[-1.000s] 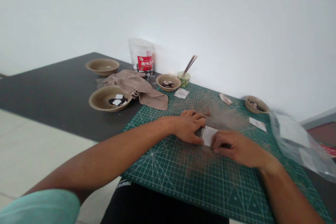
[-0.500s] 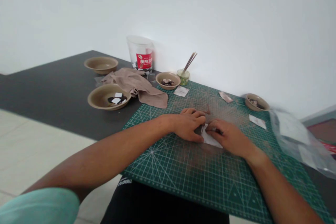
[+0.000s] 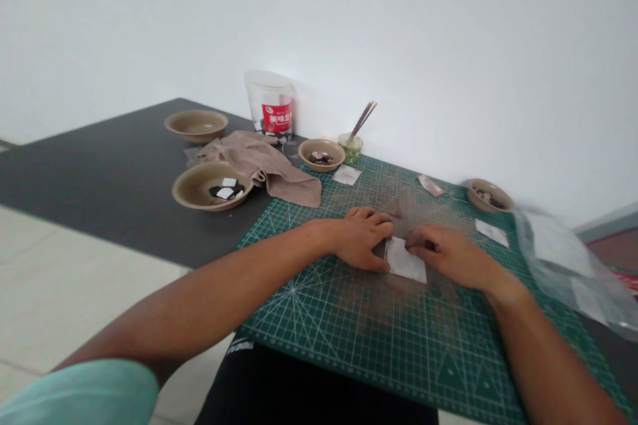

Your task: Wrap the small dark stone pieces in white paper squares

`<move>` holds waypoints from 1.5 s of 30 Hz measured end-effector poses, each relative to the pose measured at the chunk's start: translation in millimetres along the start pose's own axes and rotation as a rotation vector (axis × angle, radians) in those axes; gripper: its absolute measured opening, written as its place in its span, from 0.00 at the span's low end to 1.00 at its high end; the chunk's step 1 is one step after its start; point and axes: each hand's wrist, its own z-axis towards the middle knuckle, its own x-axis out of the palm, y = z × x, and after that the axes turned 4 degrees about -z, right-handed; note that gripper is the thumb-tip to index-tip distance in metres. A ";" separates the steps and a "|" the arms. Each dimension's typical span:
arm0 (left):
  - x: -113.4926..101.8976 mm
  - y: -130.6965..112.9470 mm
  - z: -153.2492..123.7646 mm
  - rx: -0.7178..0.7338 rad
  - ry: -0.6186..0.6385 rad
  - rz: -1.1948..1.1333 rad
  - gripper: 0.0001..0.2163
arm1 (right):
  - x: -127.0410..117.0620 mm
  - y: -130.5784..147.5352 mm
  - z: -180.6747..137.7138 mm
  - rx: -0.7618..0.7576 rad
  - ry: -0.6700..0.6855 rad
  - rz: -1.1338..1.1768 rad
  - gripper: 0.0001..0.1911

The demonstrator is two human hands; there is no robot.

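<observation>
Lying flat on the cutting mat (image 3: 349,319) — white paper square (image 3: 407,260), slightly skewed.

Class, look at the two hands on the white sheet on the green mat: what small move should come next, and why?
Probably slide the right hand a little toward the near edge of the white sheet, pressing it flat. The sheet lies on the green mat, the left hand rests at its left edge, and the right hand touches only its far right part.
</observation>
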 end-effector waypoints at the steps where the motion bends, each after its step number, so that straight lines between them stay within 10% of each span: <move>1: 0.4 0.3 0.2 0.004 0.001 0.000 0.27 | -1.3 0.7 -1.7 -0.019 0.056 0.028 0.06; 9: 0.7 0.5 0.2 0.008 -0.009 -0.001 0.27 | 1.2 4.3 1.5 0.006 -0.079 -0.037 0.07; 14: 0.5 -0.4 0.8 0.002 0.010 -0.002 0.28 | 0.5 7.0 -4.1 -0.116 0.108 0.042 0.06; 19: 2.7 0.5 2.3 -0.009 -0.006 -0.004 0.29 | 7.4 4.8 4.0 -0.032 -0.133 -0.050 0.08; 25: 0.5 -0.6 0.8 0.008 0.000 -0.005 0.28 | 1.0 9.0 -2.5 -0.129 0.120 0.091 0.05; 30: 1.5 -1.0 1.4 -0.021 -0.010 0.012 0.29 | 5.6 2.7 2.6 -0.010 -0.081 -0.017 0.06; 36: 1.4 -1.3 1.2 0.005 0.002 0.008 0.29 | 1.3 7.4 -4.7 -0.107 0.127 0.060 0.04; 41: 1.0 -1.6 0.9 -0.008 -0.003 0.016 0.28 | 4.5 2.8 0.5 0.009 -0.102 -0.064 0.06; 45: -0.3 -2.2 0.0 -0.007 0.008 0.001 0.28 | -1.5 2.3 -4.6 -0.065 0.105 0.019 0.05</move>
